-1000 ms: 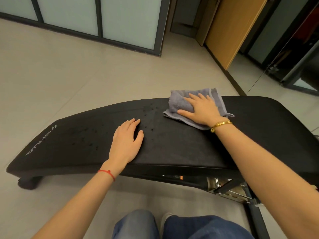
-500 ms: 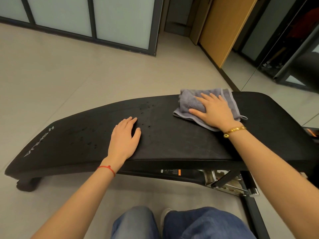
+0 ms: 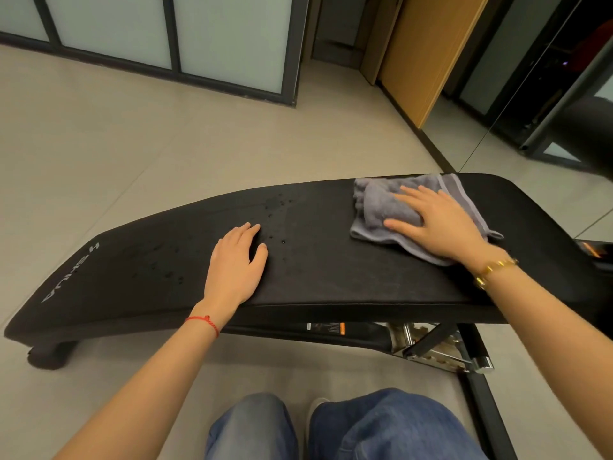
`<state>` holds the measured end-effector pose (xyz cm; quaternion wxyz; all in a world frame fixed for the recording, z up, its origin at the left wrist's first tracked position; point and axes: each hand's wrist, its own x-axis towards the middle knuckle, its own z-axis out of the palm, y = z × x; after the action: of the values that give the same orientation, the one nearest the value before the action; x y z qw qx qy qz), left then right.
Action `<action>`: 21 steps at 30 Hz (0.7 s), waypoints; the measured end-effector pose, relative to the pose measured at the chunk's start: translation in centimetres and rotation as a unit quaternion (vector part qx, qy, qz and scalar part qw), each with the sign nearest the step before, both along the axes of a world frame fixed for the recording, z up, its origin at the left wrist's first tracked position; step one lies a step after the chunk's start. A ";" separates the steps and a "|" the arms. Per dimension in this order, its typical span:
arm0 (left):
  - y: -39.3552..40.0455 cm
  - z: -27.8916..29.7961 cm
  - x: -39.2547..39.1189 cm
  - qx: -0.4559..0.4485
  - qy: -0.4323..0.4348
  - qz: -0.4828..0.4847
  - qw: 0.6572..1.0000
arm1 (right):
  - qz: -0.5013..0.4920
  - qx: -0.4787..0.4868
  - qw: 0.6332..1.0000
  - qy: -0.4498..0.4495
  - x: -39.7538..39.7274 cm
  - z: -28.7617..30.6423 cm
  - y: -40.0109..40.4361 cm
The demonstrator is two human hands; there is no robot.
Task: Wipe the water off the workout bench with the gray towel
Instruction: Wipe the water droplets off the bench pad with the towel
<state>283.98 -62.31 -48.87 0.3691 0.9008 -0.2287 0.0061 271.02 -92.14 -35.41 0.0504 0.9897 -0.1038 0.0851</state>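
The workout bench (image 3: 331,270), a long black padded board, runs left to right across the view, its long axis level with the person's knees and its printed end pointing to the left. The gray towel (image 3: 381,207) lies bunched and folded on the bench's far right part, up against the far edge, one hemmed corner trailing toward the right end. The right hand (image 3: 438,224) lies flat on top of it, fingers straight and slightly spread, pointing left along the bench, palm pressing the cloth down; nothing is pinched. A gold bracelet (image 3: 494,268) sits on that wrist. The left hand (image 3: 235,263) rests open-palmed on the bare padding near the middle of the bench, close to the near edge, fingers together and pointing to the far side, thumb out to the right. A red string (image 3: 204,322) circles its wrist. Water droplets (image 3: 277,207) bead on the padding between the two hands, nearer the far edge, with more specks (image 3: 166,273) left of the left hand. The bench's metal frame (image 3: 441,350) shows beneath the right half, above the tiled floor (image 3: 132,161).
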 end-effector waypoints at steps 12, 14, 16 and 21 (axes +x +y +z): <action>0.1 -0.2 0.2 -0.009 -0.003 0.000 1.000 | 0.127 0.012 0.989 0.070 -4.1 -0.8 4.1; 0.0 -0.2 0.2 -0.010 -0.002 0.001 1.000 | 0.072 0.018 0.996 0.051 -3.3 0.3 1.7; 0.0 -0.1 0.1 -0.009 0.000 0.002 1.000 | 0.009 -0.006 0.999 0.042 -0.2 0.5 0.1; 0.0 -0.1 0.1 -0.009 0.003 0.001 1.000 | -0.009 -0.058 0.996 0.060 7.8 -3.1 3.5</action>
<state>284.07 -62.31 -49.01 0.3782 0.8976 -0.2263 0.0057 278.83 -88.60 -38.47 0.1147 0.9874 -0.1040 0.0312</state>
